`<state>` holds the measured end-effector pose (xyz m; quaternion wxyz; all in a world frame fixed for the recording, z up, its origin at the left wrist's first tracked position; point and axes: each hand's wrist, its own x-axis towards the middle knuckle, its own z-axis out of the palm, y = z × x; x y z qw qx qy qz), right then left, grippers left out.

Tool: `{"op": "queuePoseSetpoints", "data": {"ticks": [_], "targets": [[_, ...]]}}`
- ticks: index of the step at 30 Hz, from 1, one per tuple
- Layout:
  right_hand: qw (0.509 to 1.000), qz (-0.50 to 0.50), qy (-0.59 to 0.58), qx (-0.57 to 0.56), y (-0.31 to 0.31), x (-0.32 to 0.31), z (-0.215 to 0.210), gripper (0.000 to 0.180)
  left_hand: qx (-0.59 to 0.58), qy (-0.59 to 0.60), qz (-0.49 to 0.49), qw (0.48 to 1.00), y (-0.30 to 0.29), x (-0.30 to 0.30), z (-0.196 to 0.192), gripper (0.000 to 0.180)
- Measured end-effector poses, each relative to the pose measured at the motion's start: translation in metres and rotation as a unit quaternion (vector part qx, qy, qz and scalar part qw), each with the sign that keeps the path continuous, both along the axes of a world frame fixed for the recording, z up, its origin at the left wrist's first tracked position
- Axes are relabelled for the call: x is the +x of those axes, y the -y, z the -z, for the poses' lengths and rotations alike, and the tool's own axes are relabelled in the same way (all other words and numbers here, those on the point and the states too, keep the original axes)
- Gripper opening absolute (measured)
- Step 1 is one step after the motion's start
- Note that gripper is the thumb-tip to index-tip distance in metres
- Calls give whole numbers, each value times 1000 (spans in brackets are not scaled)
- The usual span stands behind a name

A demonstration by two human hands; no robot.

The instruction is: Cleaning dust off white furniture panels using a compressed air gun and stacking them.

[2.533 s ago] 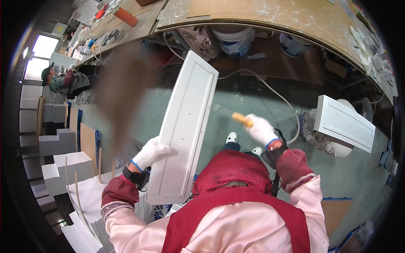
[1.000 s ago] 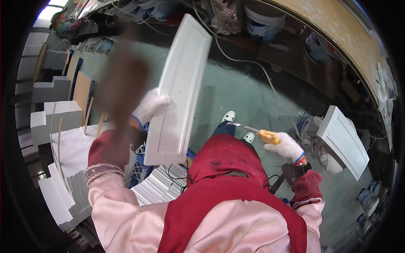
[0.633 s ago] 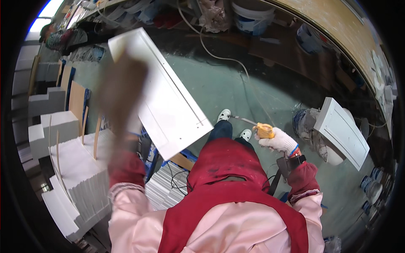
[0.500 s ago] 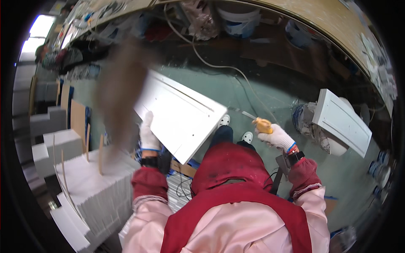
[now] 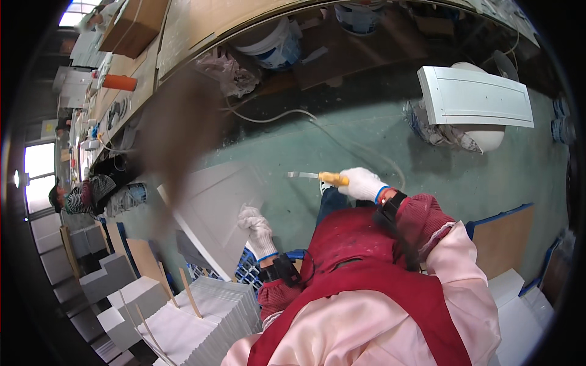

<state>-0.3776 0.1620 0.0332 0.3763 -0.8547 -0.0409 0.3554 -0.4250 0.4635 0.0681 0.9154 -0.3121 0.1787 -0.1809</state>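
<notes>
a stack of white sheets [image 5: 210, 317] stands near left, too many edges to count. just beyond it, the gloved left hand [image 5: 257, 232] is closed on the right edge of a white panel [image 5: 213, 210], held tilted at the left beside a blue lattice [image 5: 247, 268]. the panel looks stiff and fairly light for its breadth, probably smooth enough to slide in a knit glove, with corners that could chip; a long edge near the middle seems the best hold. to the right, the gloved right hand [image 5: 364, 185] wraps the yellow handle of a scraper [image 5: 332, 179], its thin blade pointing left and likely springy.

counting outward: two hands, one scraper, one panel in hand; one similar panel [image 5: 476, 96] far right, lying across a white rounded container [image 5: 486, 139]; two tubs [image 5: 271, 52] under the far bench [image 5: 244, 17]; one orange cylinder [image 5: 119, 82] on the bench, far left.
</notes>
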Motion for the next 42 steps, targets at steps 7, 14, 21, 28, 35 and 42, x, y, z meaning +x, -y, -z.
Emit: {"op": "queuePoseSetpoints", "data": {"ticks": [7,14,21,28,35,42], "targets": [[999,41,13,7,-9,9,10,32,153,-39,-199,967,15,-2,-25,11],[970,34,34,239,-16,-8,-97,32,16,-3,-158,987,32,-9,-57,19],[992,3,52,114,-26,-1,-53,28,-4,54,-173,984,51,-11,-54,16],[983,-94,15,157,-27,-3,-64,28,59,18,-188,980,43,-46,-48,23],[942,-115,118,292,-41,-11,-93,30,-48,138,-162,976,60,-56,-49,14],[964,-130,115,201,-49,-6,-82,28,-70,-10,-309,949,74,-57,-56,6]]}}
